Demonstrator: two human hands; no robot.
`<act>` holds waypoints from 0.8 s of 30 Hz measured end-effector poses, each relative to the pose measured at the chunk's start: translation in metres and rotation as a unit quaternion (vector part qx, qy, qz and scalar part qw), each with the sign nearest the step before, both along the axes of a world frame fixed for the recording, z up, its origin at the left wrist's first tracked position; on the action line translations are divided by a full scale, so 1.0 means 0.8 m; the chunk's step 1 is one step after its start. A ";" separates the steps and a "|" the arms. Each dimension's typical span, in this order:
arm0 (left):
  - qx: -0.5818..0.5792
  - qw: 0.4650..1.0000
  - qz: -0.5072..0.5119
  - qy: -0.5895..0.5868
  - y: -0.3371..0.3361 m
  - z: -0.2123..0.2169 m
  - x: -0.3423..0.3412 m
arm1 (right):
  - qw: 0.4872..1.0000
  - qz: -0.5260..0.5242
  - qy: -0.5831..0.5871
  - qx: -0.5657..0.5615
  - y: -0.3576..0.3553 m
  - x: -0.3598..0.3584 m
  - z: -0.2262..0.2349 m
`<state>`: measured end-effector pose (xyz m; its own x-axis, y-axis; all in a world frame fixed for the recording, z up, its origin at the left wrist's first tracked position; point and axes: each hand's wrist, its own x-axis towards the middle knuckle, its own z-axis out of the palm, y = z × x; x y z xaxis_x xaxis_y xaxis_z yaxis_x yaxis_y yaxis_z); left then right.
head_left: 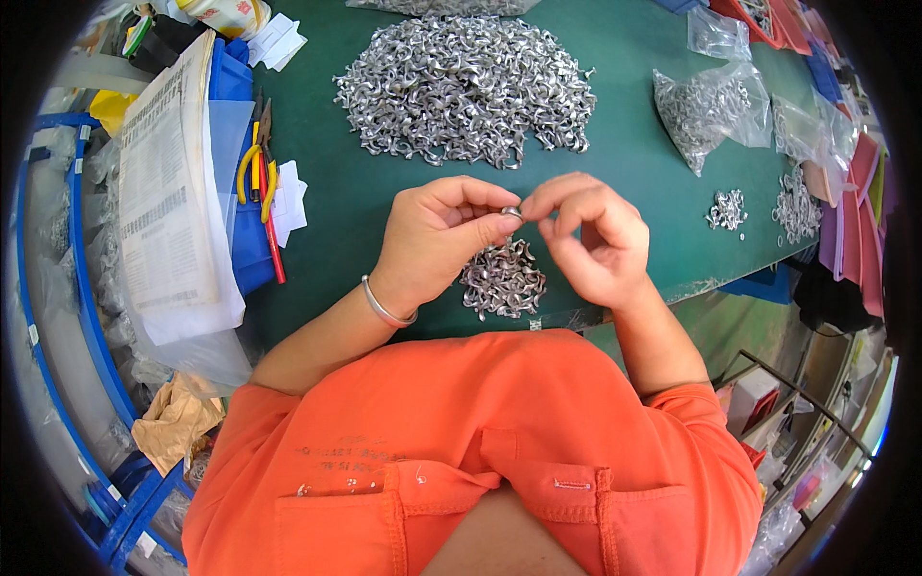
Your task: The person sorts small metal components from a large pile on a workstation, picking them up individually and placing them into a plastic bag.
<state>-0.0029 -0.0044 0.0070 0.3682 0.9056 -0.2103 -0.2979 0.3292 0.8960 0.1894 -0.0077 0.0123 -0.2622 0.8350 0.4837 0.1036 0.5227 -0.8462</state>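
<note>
On the left of the green counter [317,216], yellow-handled pliers [272,182] lie beside a red pen [275,245] and white paper scraps [291,202]. Printed sheets [173,202] lean next to a blue bin [252,235]. Crumpled brown paper [178,418] sits near a blue rack [149,504]. A white tub [230,14] stands at the far left, a red tray [788,36] at the far right.

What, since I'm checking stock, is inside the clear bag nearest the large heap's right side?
Small silvery metal pieces show through the clear bag; whatever lies deeper is hidden beneath them.
</note>
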 end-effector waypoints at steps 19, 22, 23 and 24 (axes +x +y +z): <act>0.237 0.949 0.041 0.205 0.004 -0.004 0.004 | 0.993 -0.049 -0.061 -0.094 0.003 0.004 -0.003; 0.321 0.908 0.036 0.266 0.005 0.001 0.003 | 0.995 -0.029 -0.012 -0.096 -0.005 -0.011 0.003; 0.333 0.899 0.036 0.283 0.005 0.002 0.002 | 0.994 -0.033 0.000 -0.105 -0.005 -0.014 0.001; 0.346 0.888 0.037 0.300 0.005 0.003 0.002 | 0.993 -0.037 0.013 -0.113 -0.007 -0.016 -0.004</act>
<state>-0.0012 -0.0006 0.0090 0.3117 0.9116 0.2682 0.3035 -0.3629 0.8810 0.1764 -0.0130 0.0089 -0.1856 0.9398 0.2869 0.1112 0.3102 -0.9442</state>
